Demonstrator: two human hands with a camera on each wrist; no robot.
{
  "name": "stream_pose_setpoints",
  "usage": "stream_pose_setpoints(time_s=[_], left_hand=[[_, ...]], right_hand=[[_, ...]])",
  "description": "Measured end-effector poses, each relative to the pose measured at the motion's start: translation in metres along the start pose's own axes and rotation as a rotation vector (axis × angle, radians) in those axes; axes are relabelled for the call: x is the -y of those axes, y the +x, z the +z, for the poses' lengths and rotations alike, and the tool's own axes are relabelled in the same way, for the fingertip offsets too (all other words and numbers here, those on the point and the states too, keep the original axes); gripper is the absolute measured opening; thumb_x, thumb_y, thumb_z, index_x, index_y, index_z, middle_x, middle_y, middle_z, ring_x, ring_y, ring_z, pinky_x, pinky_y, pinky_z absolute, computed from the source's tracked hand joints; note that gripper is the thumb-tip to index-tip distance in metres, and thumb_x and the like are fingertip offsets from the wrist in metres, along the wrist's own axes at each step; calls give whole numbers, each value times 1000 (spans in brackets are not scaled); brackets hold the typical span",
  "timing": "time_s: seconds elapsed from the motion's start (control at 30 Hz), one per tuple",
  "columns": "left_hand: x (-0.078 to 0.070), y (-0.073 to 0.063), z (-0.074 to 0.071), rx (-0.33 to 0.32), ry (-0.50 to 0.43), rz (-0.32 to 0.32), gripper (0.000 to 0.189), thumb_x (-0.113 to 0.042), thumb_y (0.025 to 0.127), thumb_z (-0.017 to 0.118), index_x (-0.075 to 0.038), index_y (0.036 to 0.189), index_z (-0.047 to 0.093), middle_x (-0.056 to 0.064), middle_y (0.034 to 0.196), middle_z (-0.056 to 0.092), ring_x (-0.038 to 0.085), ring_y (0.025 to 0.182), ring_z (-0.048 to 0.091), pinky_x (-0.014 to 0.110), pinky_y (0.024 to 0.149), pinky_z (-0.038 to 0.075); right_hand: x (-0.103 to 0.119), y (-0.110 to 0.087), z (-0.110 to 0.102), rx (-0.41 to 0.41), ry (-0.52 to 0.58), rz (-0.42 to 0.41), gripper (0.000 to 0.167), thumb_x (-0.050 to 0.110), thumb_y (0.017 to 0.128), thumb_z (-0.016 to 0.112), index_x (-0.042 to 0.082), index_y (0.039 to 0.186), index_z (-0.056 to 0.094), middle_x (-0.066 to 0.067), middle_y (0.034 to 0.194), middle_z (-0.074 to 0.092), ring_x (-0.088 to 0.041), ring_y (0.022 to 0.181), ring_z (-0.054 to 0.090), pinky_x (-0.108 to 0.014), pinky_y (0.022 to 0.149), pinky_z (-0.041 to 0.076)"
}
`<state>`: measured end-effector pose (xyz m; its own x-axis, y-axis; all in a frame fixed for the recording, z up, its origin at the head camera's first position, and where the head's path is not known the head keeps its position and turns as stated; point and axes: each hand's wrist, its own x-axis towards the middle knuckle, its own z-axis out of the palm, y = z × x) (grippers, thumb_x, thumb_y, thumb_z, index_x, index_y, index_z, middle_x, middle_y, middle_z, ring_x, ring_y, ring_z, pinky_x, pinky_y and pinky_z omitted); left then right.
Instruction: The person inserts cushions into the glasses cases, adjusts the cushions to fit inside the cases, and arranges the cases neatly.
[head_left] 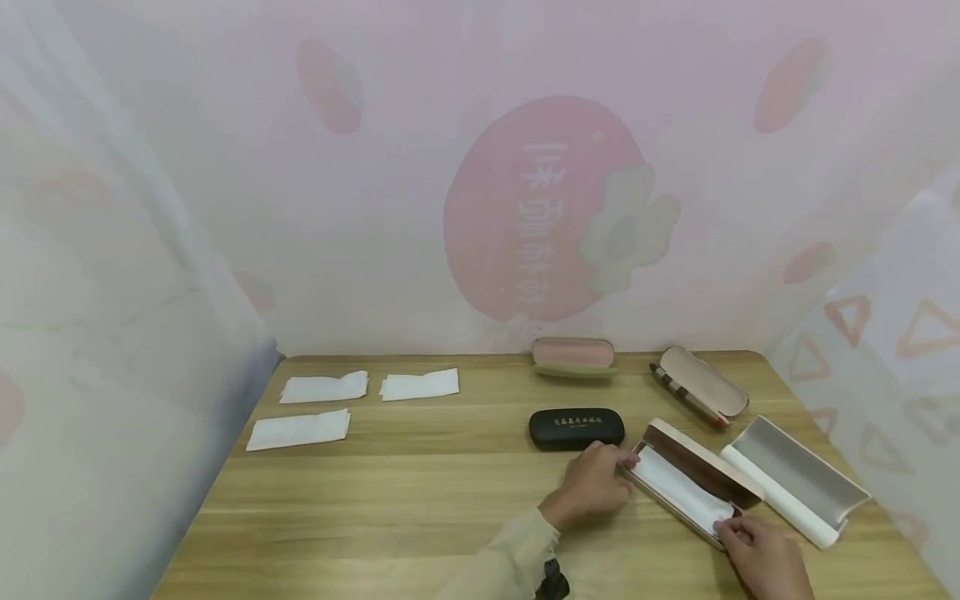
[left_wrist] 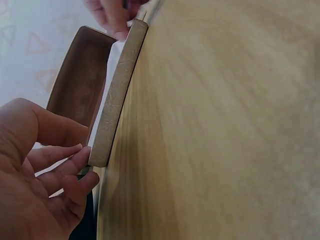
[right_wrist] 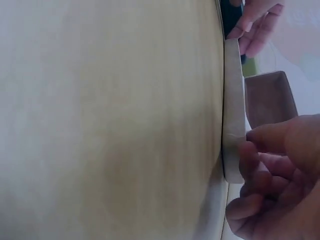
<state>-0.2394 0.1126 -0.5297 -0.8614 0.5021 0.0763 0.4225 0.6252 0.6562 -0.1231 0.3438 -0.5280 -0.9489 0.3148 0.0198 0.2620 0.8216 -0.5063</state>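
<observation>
An open glasses case [head_left: 705, 458] with a pale outside and brown lining lies slantwise at the right, lid raised at its far side. A folded white cloth [head_left: 678, 487] lies lengthwise inside it. My left hand [head_left: 597, 481] grips the case's far left end, one finger reaching over the rim by the cloth and the others at the outer end. At the near right end my right hand [head_left: 768, 554] holds the rim between thumb and curled fingers, close to the cloth's end. Both hands also show in the left wrist view, either side of the case's long wall [left_wrist: 120, 95].
A shut black glasses case [head_left: 576, 429] lies just beyond my left hand. Open cases stand around: a pink-lined one [head_left: 573, 352] at the back, a checked-edge one [head_left: 705, 383], and a white grey-lined one [head_left: 798, 471] at right. Folded white cloths [head_left: 298, 429] lie at left.
</observation>
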Motion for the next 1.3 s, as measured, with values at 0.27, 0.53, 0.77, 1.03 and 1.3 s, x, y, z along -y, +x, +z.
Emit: stream_pose_setpoints(time_s=[0.27, 0.53, 0.77, 1.03, 1.3], left_hand=[[-5, 4, -5, -49, -101, -45, 40, -29, 87, 73, -20, 126, 71, -8, 112, 71, 5, 101, 61, 29, 82, 50], [-19, 16, -8, 21, -270, -91, 61, -56, 98, 56, -14, 141, 56, 2, 127, 65, 16, 112, 63, 34, 91, 53], [-36, 28, -4, -25, -348, -130, 53, -55, 106, 32, -18, 76, 54, -4, 68, 44, 11, 61, 40, 26, 61, 36], [-35, 33, -1, -141, -343, -264, 53, -50, 108, 30, -17, 70, 46, -1, 63, 41, 15, 60, 41, 30, 61, 36], [-38, 38, 5, -136, -462, -243, 49, -55, 107, 31, -19, 78, 48, -4, 64, 43, 13, 54, 37, 29, 53, 34]], right_hand=[[-13, 1, -19, -115, 122, 179, 41, 33, 104, 49, 3, 97, 76, -16, 84, 75, -32, 75, 67, -35, 68, 48], [-27, 13, -16, 112, 489, 295, 85, 55, 106, 16, -19, 114, 59, -4, 70, 67, -20, 56, 67, -40, 54, 59], [-25, 29, -10, 217, 521, 324, 101, 65, 100, 1, -15, 102, 61, -5, 68, 64, -21, 59, 65, -42, 56, 60], [-17, 36, -9, 342, 632, 363, 101, 71, 98, 2, -14, 101, 56, -8, 78, 61, -20, 67, 59, -40, 60, 58], [-20, 38, -16, 351, 679, 416, 99, 79, 95, 18, -13, 105, 54, -8, 82, 61, -19, 71, 59, -41, 65, 59]])
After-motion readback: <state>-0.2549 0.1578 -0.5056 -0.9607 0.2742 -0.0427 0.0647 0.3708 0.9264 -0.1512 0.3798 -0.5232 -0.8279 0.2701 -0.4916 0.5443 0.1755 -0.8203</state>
